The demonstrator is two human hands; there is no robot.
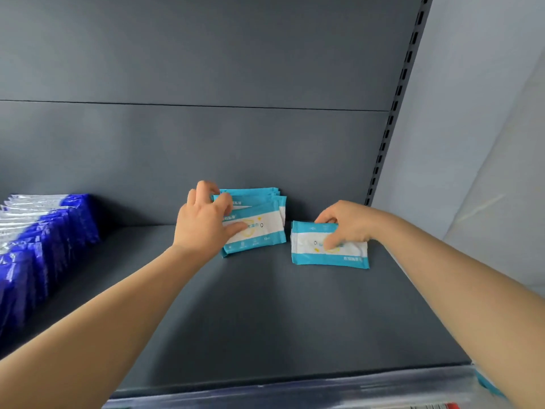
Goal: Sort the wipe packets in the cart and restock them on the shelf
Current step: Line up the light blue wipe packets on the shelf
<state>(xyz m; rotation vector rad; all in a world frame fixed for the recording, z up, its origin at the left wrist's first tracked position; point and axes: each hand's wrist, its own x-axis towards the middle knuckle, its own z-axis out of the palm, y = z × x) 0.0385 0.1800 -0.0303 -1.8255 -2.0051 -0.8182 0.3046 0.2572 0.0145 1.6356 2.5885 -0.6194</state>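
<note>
Several teal-and-white wipe packets lean in a row against the back of the dark grey shelf. My left hand grips the front packets of that row, thumb on the front face and fingers over their top edges. One more teal-and-white packet lies upside down just to the right of the row. My right hand holds this single packet by its top edge, thumb pressed on its white middle.
A long row of blue-and-silver wipe packets stands along the shelf's left side. A slotted upright bounds the shelf on the right, with a pale wall beyond. A clear price rail runs along the shelf's front edge.
</note>
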